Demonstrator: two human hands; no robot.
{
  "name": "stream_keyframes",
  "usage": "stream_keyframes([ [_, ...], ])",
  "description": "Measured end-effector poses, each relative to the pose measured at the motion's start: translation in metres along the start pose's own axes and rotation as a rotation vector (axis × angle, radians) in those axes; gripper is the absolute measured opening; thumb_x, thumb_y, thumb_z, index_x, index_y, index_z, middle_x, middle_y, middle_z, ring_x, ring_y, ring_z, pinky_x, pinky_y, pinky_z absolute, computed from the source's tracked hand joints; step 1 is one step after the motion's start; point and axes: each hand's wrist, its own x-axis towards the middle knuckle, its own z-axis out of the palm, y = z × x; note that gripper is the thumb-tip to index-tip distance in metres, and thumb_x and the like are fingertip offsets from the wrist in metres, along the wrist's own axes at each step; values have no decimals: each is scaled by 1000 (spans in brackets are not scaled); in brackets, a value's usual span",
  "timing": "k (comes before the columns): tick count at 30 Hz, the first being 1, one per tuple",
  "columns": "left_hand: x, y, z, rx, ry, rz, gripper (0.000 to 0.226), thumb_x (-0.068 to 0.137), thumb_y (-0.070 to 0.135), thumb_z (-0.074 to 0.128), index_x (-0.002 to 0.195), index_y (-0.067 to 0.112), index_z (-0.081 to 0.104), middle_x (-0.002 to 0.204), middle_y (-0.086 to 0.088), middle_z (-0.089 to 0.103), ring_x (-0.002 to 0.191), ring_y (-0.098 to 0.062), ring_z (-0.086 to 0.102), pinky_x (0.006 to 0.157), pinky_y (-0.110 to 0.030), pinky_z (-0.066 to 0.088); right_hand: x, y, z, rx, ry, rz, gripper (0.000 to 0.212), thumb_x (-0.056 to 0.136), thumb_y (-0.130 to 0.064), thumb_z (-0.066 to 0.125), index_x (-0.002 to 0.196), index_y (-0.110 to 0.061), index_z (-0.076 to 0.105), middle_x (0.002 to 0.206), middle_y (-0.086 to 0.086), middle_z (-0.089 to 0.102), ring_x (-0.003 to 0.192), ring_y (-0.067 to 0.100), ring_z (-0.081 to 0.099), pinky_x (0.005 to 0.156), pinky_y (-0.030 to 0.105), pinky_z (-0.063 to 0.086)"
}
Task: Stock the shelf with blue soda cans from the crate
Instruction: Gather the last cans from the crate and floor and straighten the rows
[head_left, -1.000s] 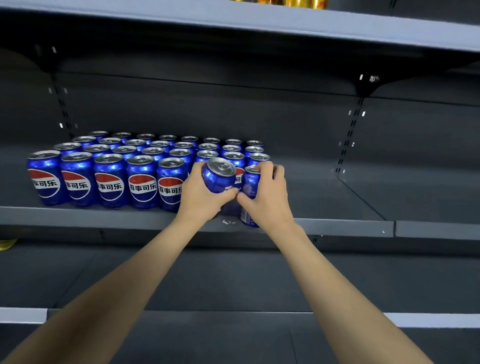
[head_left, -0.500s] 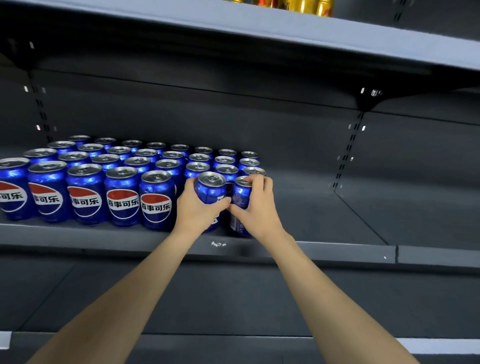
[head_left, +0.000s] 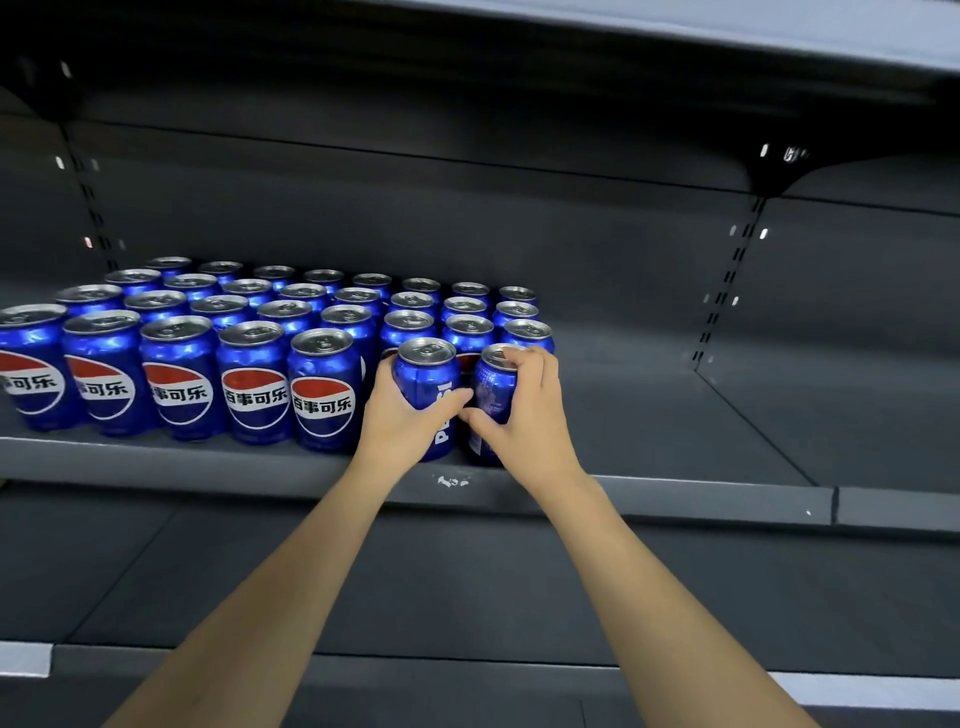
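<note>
A: What sits on the far left?

B: A block of blue soda cans (head_left: 254, 384) on the grey shelf (head_left: 675, 499), standing upright in rows that run from the front lip back toward the rear panel (head_left: 467, 223). The front row shows red, white and blue round logos with white Chinese lettering. Silver tops with pull tabs face up.

A: And where that front row ends?

B: The left hand (head_left: 400, 421) wraps a can (head_left: 427, 384) just beside the last logo-facing one. Fingers go round the far side, and the thumb crosses the front. This can stands at the shelf's front edge, turned so white vertical lettering faces out.

A: The other hand?

B: The right hand (head_left: 524, 415) grips a second can (head_left: 491, 395), immediately right of the first. Its fingertips curl over the rim, its thumb presses low on the side, and small print faces the camera. The two thumbs nearly meet between the cans.

A: Farther right?

B: Bare shelf surface, then a slotted upright (head_left: 727, 291) with a bracket (head_left: 774, 171) under the upper shelf (head_left: 727, 36). A lower shelf (head_left: 467, 597) lies beneath both forearms. No crate shows in this view.
</note>
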Motion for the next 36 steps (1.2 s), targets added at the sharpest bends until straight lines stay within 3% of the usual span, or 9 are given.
stream_keyframes([
  [6, -12, 2, -3, 127, 7, 74, 87, 69, 34, 81, 137, 11, 31, 127, 2, 51, 114, -13, 52, 98, -30, 44, -2, -5, -4, -79, -41, 64, 68, 75, -32, 77, 130, -11, 43, 138, 7, 38, 128, 22, 32, 103, 26, 30],
  [8, -17, 2, -5, 183, -18, 115, 85, 71, 34, 79, 138, 12, 31, 132, 0, 49, 120, -14, 50, 101, -33, 43, -1, -5, -8, -141, -80, 63, 70, 76, -34, 74, 133, -11, 41, 146, 9, 33, 136, 25, 23, 108, 32, 25],
  [13, -29, 4, -20, 269, -103, 141, 87, 76, 15, 76, 146, 13, 24, 138, 2, 45, 123, -9, 46, 100, -21, 37, 0, -15, -27, -122, -163, 76, 68, 74, -37, 51, 138, -20, 38, 158, 4, 14, 145, 23, 2, 114, 38, 12],
  [16, -32, 3, -28, 274, -75, 81, 86, 78, 9, 74, 147, 13, 23, 134, 2, 49, 109, -1, 52, 92, -13, 35, 10, -29, -33, -137, -115, 7, 56, 91, -35, 47, 141, -14, 39, 154, 4, 26, 142, 25, 15, 114, 34, 14],
  [20, -36, -2, -30, 299, 75, 73, 89, 76, 13, 77, 147, 7, 24, 136, -8, 50, 124, -19, 47, 104, -29, 38, 30, -48, -32, -270, -220, -97, 43, 98, -31, 47, 136, -10, 46, 141, 5, 46, 133, 25, 30, 108, 28, 19],
  [26, -39, -6, -24, 367, 165, 93, 72, 80, 19, 74, 141, 4, 38, 137, -9, 49, 124, -21, 47, 105, -35, 39, 41, -71, -17, -440, -274, -179, 45, 96, -40, 46, 132, -12, 49, 130, 4, 55, 124, 23, 39, 101, 32, 32],
  [31, -51, -8, -11, 338, 278, 156, 52, 84, 7, 65, 133, 4, 49, 129, -10, 55, 120, -24, 50, 100, -32, 42, 54, -102, -1, -567, -270, -81, 49, 96, -48, 45, 121, -6, 47, 114, 12, 59, 111, 27, 49, 75, 32, 40],
  [34, -54, -9, -10, 327, 291, 212, 35, 85, 3, 61, 120, 3, 57, 113, -8, 62, 105, -23, 57, 85, -28, 46, 64, -119, 6, -651, -374, 7, 64, 90, -62, 45, 120, -6, 50, 109, 10, 59, 107, 28, 54, 65, 32, 39],
  [36, -55, -8, -13, 309, 281, 227, 33, 85, 2, 60, 118, 3, 58, 110, -9, 63, 101, -24, 59, 82, -29, 48, 69, -126, 9, -714, -485, 79, 62, 87, -66, 46, 109, -8, 56, 106, 8, 57, 100, 25, 57, 60, 30, 38],
])
